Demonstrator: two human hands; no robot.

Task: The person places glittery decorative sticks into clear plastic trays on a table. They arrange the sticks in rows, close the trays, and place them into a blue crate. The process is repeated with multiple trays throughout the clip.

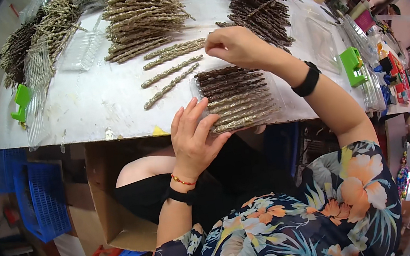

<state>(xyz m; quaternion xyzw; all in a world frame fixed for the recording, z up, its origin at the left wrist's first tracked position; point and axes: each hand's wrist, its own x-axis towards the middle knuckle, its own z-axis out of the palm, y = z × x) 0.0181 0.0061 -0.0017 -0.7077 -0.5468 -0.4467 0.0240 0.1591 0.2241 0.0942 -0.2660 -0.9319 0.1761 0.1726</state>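
A clear plastic tray [272, 99] lies at the table's front edge, with a row of twisted glittery sticks in it. Dark brown sticks [230, 80] fill its far part and gold sticks [241, 107] its near part. My left hand [193, 134] grips the tray's near left corner between thumb and forefinger, the other fingers stretched beside it. Beyond the tray, my right hand [236, 46] is closed in a pinch by the right ends of some loose gold sticks [174, 51]; what its fingertips hold is hidden. Two more loose gold sticks [172, 85] lie left of the tray.
Behind are large piles of gold sticks [144, 19] and brown sticks [256, 7]. Empty clear trays [82, 51] lie at the left. Green tape-dispenser-like holders stand at the left [20, 103] and right [353, 66]. Blue crates [42, 201] and a cardboard box [125, 231] are below the table.
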